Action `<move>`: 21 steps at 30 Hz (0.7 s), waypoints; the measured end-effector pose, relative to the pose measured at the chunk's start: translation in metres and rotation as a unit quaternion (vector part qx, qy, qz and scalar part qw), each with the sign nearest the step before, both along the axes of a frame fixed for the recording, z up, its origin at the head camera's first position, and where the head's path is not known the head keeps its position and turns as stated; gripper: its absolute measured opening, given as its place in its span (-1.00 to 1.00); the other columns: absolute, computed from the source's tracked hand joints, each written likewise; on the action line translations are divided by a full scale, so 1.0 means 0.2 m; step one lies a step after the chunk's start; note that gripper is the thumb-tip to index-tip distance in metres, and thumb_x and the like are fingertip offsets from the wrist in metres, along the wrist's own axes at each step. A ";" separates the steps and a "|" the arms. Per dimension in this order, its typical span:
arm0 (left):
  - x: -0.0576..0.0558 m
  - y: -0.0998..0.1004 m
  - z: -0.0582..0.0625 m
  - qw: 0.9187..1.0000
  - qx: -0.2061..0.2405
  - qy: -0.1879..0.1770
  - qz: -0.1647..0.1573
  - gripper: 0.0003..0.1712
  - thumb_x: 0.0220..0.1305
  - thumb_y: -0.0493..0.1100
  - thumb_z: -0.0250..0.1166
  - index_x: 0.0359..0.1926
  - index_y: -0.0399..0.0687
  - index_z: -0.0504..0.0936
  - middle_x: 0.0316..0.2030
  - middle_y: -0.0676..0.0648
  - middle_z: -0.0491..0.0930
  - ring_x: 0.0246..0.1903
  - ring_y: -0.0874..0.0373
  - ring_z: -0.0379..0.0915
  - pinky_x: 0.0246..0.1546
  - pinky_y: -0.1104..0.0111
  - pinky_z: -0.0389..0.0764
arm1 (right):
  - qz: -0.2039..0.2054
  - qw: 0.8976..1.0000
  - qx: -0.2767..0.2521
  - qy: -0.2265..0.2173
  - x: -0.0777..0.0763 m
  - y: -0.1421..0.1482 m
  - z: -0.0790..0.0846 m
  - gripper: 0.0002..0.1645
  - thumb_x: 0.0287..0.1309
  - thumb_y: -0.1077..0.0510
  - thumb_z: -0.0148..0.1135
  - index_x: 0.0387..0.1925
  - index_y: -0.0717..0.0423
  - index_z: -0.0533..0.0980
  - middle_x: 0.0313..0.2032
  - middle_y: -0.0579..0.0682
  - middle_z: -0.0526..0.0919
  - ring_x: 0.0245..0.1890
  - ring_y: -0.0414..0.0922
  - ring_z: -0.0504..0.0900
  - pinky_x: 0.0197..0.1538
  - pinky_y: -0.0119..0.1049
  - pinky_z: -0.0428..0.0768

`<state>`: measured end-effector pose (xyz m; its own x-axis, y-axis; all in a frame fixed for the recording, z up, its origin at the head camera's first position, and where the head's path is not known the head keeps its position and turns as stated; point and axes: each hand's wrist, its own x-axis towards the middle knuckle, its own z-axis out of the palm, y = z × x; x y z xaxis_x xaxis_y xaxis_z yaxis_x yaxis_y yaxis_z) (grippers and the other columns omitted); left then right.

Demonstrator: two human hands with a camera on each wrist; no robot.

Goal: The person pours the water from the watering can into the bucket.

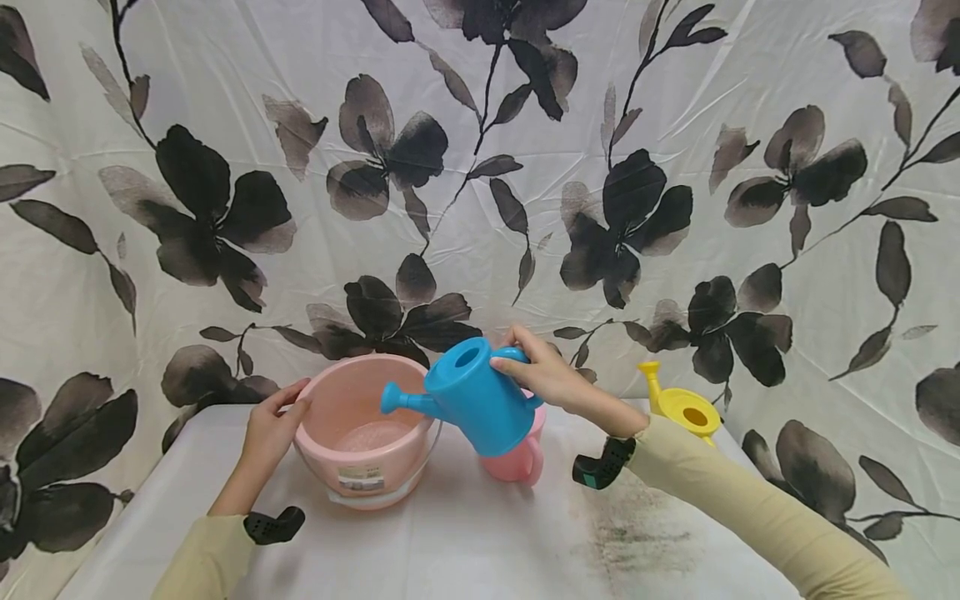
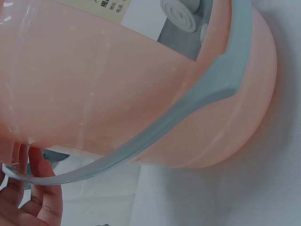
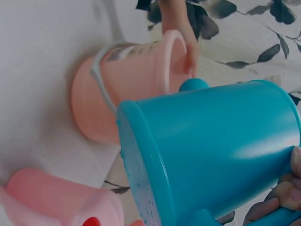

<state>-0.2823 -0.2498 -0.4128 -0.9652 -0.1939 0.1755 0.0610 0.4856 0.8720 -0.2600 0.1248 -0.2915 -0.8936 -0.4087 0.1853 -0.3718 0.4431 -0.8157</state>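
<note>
My left hand [image 1: 272,425] grips the left side of a pink bucket [image 1: 315,462] at its rim. The bucket stands upright on the table, its grey bail handle [image 2: 174,115] hanging down in front. By its handle, my right hand [image 1: 551,375] holds a blue watering can [image 1: 487,408] in the air. The can tilts left, its spout [image 1: 405,398] reaching over the bucket's right rim. Seen from the right wrist, the can's round base is turned partly toward the camera. Behind and below the can stands a pink vessel with a handle [image 1: 513,468], partly hidden.
A yellow watering can [image 1: 678,404] stands at the back right, partly hidden by the right sleeve. White cloth covers the table [image 1: 450,550], with a dark smudged patch [image 1: 645,542] right of centre. A flower-print curtain [image 1: 480,208] hangs close behind the table.
</note>
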 end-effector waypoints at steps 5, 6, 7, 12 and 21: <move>0.00 0.00 0.01 1.000 0.001 -0.004 0.004 -0.44 0.46 -0.03 -0.05 0.36 -0.21 0.32 0.24 -0.33 0.40 0.21 -0.13 0.30 -0.28 0.83 0.23 | -0.004 1.000 0.007 0.005 0.00 0.00 0.00 -0.80 0.37 0.17 0.05 -0.16 0.23 0.28 -0.35 0.06 0.36 -0.12 0.07 0.52 0.06 0.15 0.53; 0.00 0.00 0.01 1.000 0.000 -0.006 0.004 -0.44 0.46 -0.03 -0.05 0.36 -0.20 0.32 0.24 -0.33 0.40 0.22 -0.13 0.30 -0.27 0.81 0.22 | -0.004 1.000 0.007 0.004 0.00 0.00 0.01 -0.81 0.37 0.17 0.05 -0.16 0.23 0.28 -0.35 0.06 0.36 -0.12 0.07 0.51 0.06 0.15 0.53; 0.00 0.00 0.01 1.000 0.000 -0.006 0.004 -0.44 0.46 -0.02 -0.05 0.36 -0.20 0.32 0.24 -0.33 0.39 0.22 -0.12 0.29 -0.25 0.80 0.22 | -0.003 1.000 0.006 0.003 0.00 0.00 0.01 -0.81 0.37 0.18 0.05 -0.17 0.23 0.28 -0.36 0.06 0.35 -0.12 0.07 0.51 0.06 0.14 0.53; 0.00 0.00 0.01 1.000 0.002 -0.005 0.003 -0.44 0.46 -0.02 -0.04 0.36 -0.22 0.32 0.25 -0.34 0.39 0.22 -0.14 0.29 -0.26 0.80 0.22 | 0.003 1.000 -0.001 -0.001 0.00 0.00 0.00 -0.81 0.37 0.19 0.04 -0.17 0.24 0.27 -0.37 0.05 0.33 -0.12 0.07 0.50 0.07 0.16 0.51; 0.00 0.00 -0.01 1.000 0.005 0.003 0.003 -0.44 0.45 -0.03 -0.04 0.35 -0.23 0.33 0.24 -0.34 0.40 0.21 -0.11 0.30 -0.26 0.80 0.24 | 0.007 1.000 -0.006 0.001 0.01 -0.01 0.00 -0.81 0.37 0.20 0.04 -0.17 0.24 0.27 -0.36 0.06 0.34 -0.11 0.08 0.51 0.07 0.17 0.51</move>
<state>-0.2819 -0.2500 -0.4140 -0.9629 -0.2022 0.1787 0.0625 0.4770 0.8767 -0.2590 0.1236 -0.2922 -0.8874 -0.4190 0.1924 -0.3802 0.4286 -0.8196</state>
